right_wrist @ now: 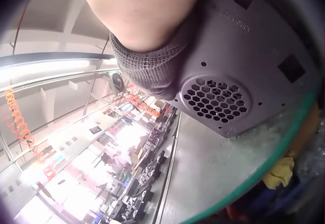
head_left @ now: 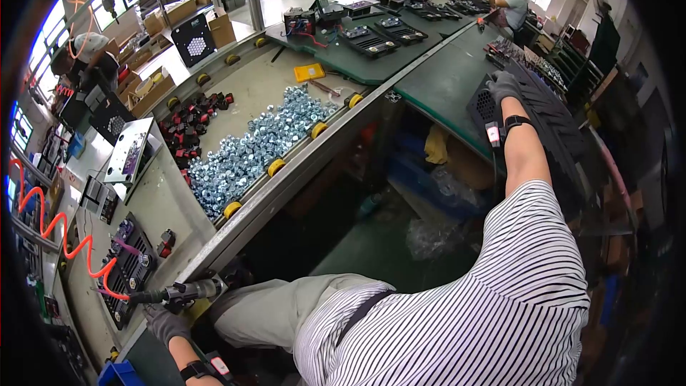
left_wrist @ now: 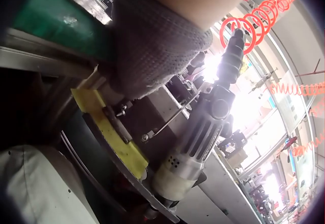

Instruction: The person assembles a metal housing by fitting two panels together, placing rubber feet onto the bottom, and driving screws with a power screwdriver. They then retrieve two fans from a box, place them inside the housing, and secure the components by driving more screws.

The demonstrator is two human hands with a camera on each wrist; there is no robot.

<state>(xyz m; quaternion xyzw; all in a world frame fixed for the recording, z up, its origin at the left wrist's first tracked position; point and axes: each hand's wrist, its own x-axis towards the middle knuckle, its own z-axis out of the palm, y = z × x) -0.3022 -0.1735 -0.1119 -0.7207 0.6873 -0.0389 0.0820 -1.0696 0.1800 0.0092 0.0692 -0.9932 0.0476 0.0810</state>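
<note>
My right hand, in a grey glove, grips the edge of a black vented panel at the right bench. Honeycomb holes show in the panel's face in the right wrist view, and more dark panels lie stacked beside it. At lower left, my gloved left hand is close to an air screwdriver with an orange coiled hose. In the left wrist view the screwdriver lies beside the glove; the fingers are hidden, and I cannot tell whether they hold anything.
A heap of shiny metal parts and black-red parts lie between the benches. A slotted black panel lies on the left bench. A metal rail with yellow rollers runs across. Two other people work farther off.
</note>
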